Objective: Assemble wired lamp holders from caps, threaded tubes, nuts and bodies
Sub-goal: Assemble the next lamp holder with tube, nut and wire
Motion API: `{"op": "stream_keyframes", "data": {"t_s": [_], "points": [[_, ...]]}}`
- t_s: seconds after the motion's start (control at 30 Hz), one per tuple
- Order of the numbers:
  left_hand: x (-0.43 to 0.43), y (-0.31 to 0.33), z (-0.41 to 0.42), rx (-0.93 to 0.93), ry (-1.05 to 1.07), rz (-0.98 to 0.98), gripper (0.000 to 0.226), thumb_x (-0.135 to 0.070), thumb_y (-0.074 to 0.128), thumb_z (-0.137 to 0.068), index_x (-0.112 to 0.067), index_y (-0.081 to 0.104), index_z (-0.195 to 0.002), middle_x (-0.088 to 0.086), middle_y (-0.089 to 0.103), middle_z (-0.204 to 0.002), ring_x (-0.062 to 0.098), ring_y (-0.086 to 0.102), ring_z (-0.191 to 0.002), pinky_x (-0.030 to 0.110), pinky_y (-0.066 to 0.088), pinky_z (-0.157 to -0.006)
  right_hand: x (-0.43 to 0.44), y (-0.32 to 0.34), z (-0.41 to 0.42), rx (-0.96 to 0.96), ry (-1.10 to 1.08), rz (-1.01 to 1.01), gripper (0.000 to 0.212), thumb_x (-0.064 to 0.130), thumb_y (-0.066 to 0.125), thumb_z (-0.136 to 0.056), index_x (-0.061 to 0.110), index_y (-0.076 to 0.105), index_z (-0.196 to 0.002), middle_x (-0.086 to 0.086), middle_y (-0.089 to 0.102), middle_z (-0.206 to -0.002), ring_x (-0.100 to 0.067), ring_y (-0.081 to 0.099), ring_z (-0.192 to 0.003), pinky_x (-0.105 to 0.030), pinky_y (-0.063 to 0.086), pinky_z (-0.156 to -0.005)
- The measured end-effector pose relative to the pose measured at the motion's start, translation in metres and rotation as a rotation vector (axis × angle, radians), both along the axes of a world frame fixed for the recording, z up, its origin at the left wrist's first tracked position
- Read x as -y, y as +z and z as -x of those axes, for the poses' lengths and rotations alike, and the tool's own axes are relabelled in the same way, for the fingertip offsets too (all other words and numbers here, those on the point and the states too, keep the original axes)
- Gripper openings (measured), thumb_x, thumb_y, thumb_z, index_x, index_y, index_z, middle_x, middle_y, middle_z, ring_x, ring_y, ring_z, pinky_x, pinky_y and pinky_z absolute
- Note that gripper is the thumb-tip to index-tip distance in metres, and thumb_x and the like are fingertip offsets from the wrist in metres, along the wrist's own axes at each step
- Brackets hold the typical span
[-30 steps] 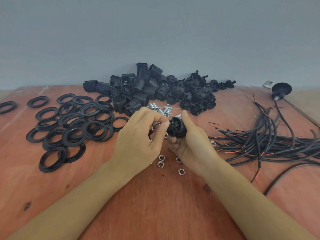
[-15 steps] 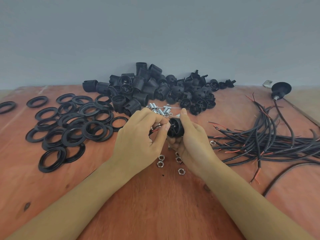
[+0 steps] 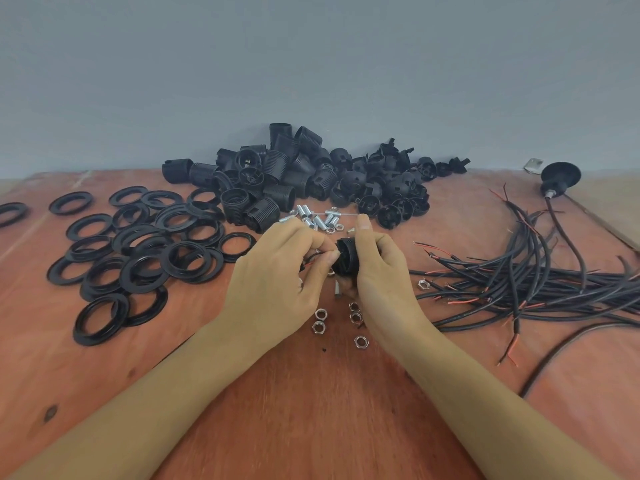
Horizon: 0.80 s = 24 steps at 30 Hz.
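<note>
Head view: right hand (image 3: 384, 271) gripped the black plastic lamp-holder body (image 3: 347, 259), now turned side-on. Left hand (image 3: 277, 285) pinched the thin red-and-black wire (image 3: 310, 257) at its opening. Wiring probably not finished.

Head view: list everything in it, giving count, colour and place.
rings: dozens, black, table's left
holder bodies: a pile, black, back centre by the wall
caps: a pile, black, right of the holder bodies
threaded tubes: a handful, silver, centre, before the piles
nuts: at least five, silver, centre, nearer than the tubes
wires: a bundle, black with red cores, right
wired holder: one, black, far right back
table: one, reddish wood
holder part: one, black, centre, held
wire ends: black and red, beside the holder part
left hand: one, pinches the wire ends
right hand: one, grip round the holder part
</note>
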<state>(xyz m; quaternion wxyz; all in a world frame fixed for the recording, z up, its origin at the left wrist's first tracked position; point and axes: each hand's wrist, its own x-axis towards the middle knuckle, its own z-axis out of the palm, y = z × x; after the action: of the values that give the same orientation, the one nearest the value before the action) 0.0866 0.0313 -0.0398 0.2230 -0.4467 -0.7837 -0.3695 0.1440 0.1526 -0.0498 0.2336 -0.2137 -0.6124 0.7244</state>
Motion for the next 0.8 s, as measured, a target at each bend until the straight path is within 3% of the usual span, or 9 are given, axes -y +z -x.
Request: {"op": "stream_keyframes", "data": {"t_s": [0.23,0.37,0.6,0.73,0.8], "points": [[-0.0004,-0.0029,0.0012,0.011,-0.024,-0.039,0.01,-0.021,0.061,-0.091,-0.015,0.063,-0.083,-0.012,0.05,-0.08,0.011,0.049,-0.072,0.028,0.045,-0.061,0.0026,0.0,-0.0023,-0.05,-0.018,-0.112,0.038,0.046,0.045,-0.1,0.009,0.053,-0.098,0.0,0.053,-0.071,-0.016,0.051,-0.058,-0.032,0.048,-0.053],[-0.0009,-0.0047,0.0021,0.007,-0.044,-0.067,0.013,-0.021,0.06,-0.091,-0.012,0.065,-0.084,-0.012,0.049,-0.079,0.01,0.046,-0.069,0.025,0.041,-0.063,0.0033,-0.0006,-0.0027,-0.031,-0.014,-0.061,0.035,0.047,0.045,-0.099,0.014,0.052,-0.092,-0.003,0.052,-0.076,-0.016,0.049,-0.063,-0.035,0.047,-0.058],[-0.0011,-0.0051,0.0032,-0.008,-0.055,-0.124,0.015,-0.019,0.058,-0.092,-0.009,0.064,-0.084,-0.007,0.054,-0.081,0.006,0.043,-0.069,0.021,0.038,-0.065,0.0034,0.0032,-0.0023,-0.064,0.046,0.013,0.034,0.046,0.045,-0.1,0.018,0.049,-0.082,0.006,0.046,-0.064,-0.006,0.041,-0.051,-0.017,0.037,-0.046],[-0.0021,-0.0056,0.0007,0.014,-0.062,-0.12,0.011,-0.018,0.06,-0.091,-0.011,0.064,-0.084,-0.012,0.05,-0.08,0.0,0.042,-0.069,0.019,0.036,-0.065,0.005,0.0043,-0.0036,-0.053,0.017,-0.078,0.036,0.042,0.045,-0.1,0.009,0.054,-0.093,0.005,0.051,-0.068,-0.009,0.05,-0.061,-0.022,0.047,-0.051],[-0.0035,-0.0068,-0.0006,0.021,-0.066,-0.118,0.011,-0.019,0.059,-0.091,-0.012,0.064,-0.085,-0.013,0.05,-0.081,0.0,0.043,-0.07,0.021,0.038,-0.064,0.0053,0.0039,-0.0037,-0.051,0.009,-0.043,0.034,0.041,0.044,-0.101,0.01,0.053,-0.089,0.004,0.05,-0.068,-0.009,0.049,-0.059,-0.021,0.046,-0.05]]}}
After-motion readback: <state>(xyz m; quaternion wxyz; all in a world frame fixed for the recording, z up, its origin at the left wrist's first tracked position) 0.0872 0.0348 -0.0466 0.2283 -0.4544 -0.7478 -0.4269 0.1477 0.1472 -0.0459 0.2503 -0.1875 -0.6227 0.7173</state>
